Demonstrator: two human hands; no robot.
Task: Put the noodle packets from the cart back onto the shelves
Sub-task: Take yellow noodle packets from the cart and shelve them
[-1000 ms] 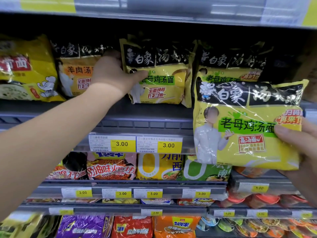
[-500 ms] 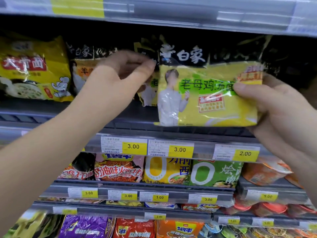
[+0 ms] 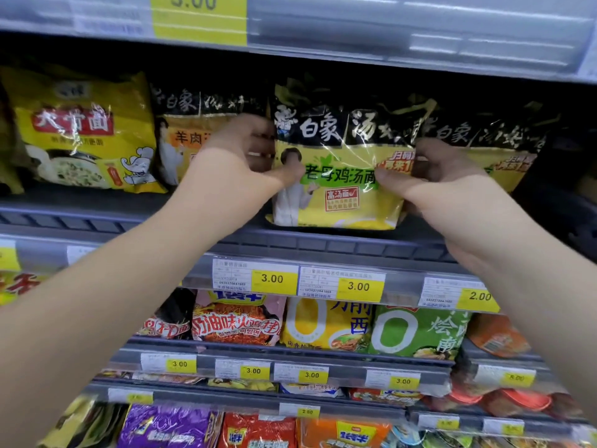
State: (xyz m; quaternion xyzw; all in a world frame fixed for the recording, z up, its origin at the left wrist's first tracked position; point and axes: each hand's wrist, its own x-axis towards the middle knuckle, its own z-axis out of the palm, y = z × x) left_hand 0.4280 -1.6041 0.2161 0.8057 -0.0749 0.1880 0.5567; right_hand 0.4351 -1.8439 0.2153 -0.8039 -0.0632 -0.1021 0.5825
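Observation:
A yellow and black noodle packet (image 3: 339, 176) stands upright on the grey shelf (image 3: 97, 221), in the middle of the row. My left hand (image 3: 235, 160) pinches its left edge, thumb on the front. My right hand (image 3: 433, 176) grips its right edge, thumb across the front. A matching packet (image 3: 494, 140) stands just right of it, partly behind my right hand. An orange and black packet (image 3: 190, 124) stands to the left, partly hidden by my left hand.
A yellow packet with an elephant cartoon (image 3: 84, 130) sits at the far left of the same shelf. Price tags (image 3: 274, 279) line the shelf's front rail. Lower shelves hold several more noodle packets (image 3: 239, 321) and cup bowls (image 3: 517, 402). The shelf above (image 3: 387, 37) overhangs closely.
My right hand brought the yellow packet from the lower right up onto the shelf. My left hand left the packet that stood there and took the new packet's left edge.

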